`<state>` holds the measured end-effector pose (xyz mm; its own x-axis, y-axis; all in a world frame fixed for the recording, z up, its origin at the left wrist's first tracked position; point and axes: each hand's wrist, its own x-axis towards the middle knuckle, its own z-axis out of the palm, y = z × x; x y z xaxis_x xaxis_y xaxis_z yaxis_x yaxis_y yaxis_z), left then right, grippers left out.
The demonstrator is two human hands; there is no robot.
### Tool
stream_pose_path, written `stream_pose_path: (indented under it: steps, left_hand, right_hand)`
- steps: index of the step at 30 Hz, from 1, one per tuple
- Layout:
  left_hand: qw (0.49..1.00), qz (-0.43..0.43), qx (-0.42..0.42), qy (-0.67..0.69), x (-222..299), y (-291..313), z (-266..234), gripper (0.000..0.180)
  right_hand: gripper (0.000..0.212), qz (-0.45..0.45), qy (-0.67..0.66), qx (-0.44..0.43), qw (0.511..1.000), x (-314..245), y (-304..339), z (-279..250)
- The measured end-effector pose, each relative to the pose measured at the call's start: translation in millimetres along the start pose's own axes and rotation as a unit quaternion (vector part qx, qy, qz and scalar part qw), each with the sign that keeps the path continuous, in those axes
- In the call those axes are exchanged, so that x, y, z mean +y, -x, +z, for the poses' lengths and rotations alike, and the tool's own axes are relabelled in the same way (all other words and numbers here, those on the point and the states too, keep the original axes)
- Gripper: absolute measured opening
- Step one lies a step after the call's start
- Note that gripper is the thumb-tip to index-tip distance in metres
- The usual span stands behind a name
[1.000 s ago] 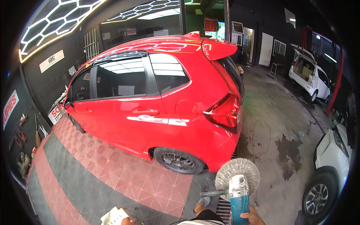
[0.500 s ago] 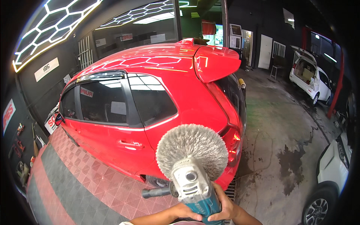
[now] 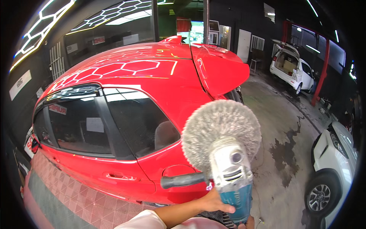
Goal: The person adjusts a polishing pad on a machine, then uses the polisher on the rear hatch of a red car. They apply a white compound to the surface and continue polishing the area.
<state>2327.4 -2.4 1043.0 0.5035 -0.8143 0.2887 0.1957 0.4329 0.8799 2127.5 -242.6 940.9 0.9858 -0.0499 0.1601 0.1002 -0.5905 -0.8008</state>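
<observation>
Teal polisher [image 3: 231, 179] sits gripped in the left hand [image 3: 213, 202], right hand [image 3: 247, 224] mostly hidden, grip unclear.

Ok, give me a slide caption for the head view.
Hand holding a polisher, its wool pad raised beside a red hatchback.

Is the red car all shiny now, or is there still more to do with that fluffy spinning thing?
The shiny red hatchback car already mirrors the ceiling lights on its roof. In hand: the left hand grips the teal and grey polishing machine, raised with its fluffy grey wool pad off the paint. The right hand barely shows at the lower edge. How much bodywork is left, I cannot tell.
</observation>
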Motion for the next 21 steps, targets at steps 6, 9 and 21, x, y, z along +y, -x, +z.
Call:
stream_pose_path:
  steps: [6, 9, 21]
  left_hand:
    - [1.0, 0.027, -0.004, 0.011, 0, -40, 10, 0.114]
    - [0.995, 0.074, 0.007, -0.059, -30, -54, 20, 0.112]
    - [0.995, 0.025, 0.08, -0.05, -24, -75, 19, 0.105]
  right_hand:
    - [0.051, 0.133, 0.015, 0.029, 0.991, -16, -3, -2]
    - [0.051, 0.163, -0.006, 0.037, 0.986, -12, -5, -9]
    - [0.048, 0.174, -0.151, 0.001, 0.973, 2, -54, -28]
